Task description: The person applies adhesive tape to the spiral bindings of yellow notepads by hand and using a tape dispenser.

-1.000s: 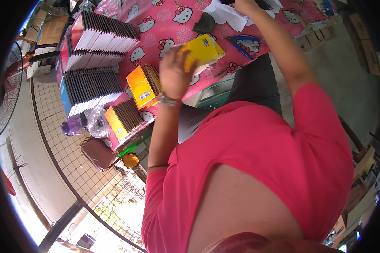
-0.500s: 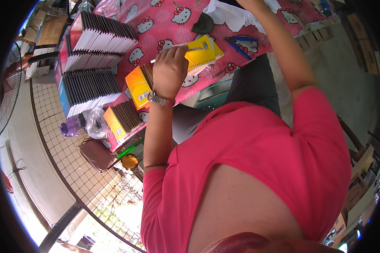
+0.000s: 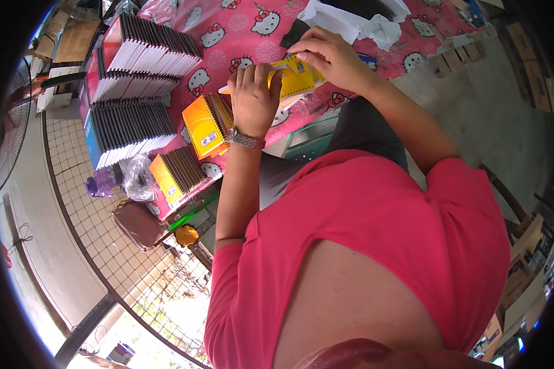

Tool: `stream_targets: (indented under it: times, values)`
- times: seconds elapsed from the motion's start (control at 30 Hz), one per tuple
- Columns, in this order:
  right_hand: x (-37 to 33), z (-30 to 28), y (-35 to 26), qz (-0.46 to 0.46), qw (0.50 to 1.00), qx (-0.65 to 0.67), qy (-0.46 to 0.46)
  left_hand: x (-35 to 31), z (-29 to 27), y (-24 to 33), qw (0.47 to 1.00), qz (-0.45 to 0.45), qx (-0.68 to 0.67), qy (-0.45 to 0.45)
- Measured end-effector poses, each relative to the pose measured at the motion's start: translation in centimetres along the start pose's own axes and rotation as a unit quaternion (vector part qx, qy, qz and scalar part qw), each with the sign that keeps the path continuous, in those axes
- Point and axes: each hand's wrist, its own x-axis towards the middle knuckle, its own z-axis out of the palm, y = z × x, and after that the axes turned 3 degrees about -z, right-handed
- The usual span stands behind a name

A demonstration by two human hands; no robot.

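My left hand point(image 3: 253, 95), with a metal watch on the wrist, is closed with its fingers curled over the left edge of a yellow spiral notebook point(image 3: 299, 82). A thin pale strip shows by its fingers. My right hand point(image 3: 333, 56) is at the notebook's upper edge, thumb and fingers pinched together; what they hold is too small to make out. Other notebooks or pages lie under the yellow one. Left of my left hand lies a small stack of orange-yellow spiral notebooks point(image 3: 203, 128). Behind my right hand a blue tool handle point(image 3: 368, 59) shows in part.
Tall rows of black-spined notebooks point(image 3: 132, 129) stand at the left of the pink patterned tablecloth point(image 3: 228, 37). A smaller yellow stack point(image 3: 169, 178) sits near the table's edge, beside clear plastic point(image 3: 140, 178) and a purple bottle point(image 3: 103, 183). Crumpled white paper point(image 3: 381, 31) lies at the far side.
My right hand has come back from the far side of the table to the yellow notebook, now partly covering the blue-handled pliers. My left hand has shifted slightly right and nearer to me.
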Motion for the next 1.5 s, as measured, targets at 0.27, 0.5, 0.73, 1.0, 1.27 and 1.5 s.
stream_targets:
  times: [0.27,0.5,0.73,1.0,1.27,1.5]
  values:
    - [0.4,-0.7,0.3,-0.016,0.991,0.063,-0.118,-0.1,0.1,0.2,1.000,0.001,0.012,0.003]
    - [0.8,-1.0,0.6,0.061,0.983,0.053,-0.164,0.3,-0.2,0.2,1.000,0.017,0.017,0.002]
    - [1.4,-1.6,1.1,0.015,0.987,0.055,-0.152,0.6,1.0,1.1,0.998,-0.035,0.036,0.037]
    - [1.1,-1.5,0.2,0.137,0.966,0.116,-0.189,0.5,1.2,1.1,0.997,-0.026,0.061,0.029]
    - [1.5,-2.7,-2.3,0.157,0.961,0.067,-0.219,0.0,-0.3,2.1,0.998,-0.005,0.042,-0.045]
    - [4.5,-2.1,1.1,0.206,0.912,0.189,-0.299,-0.1,0.0,1.3,1.000,-0.009,-0.008,-0.027]
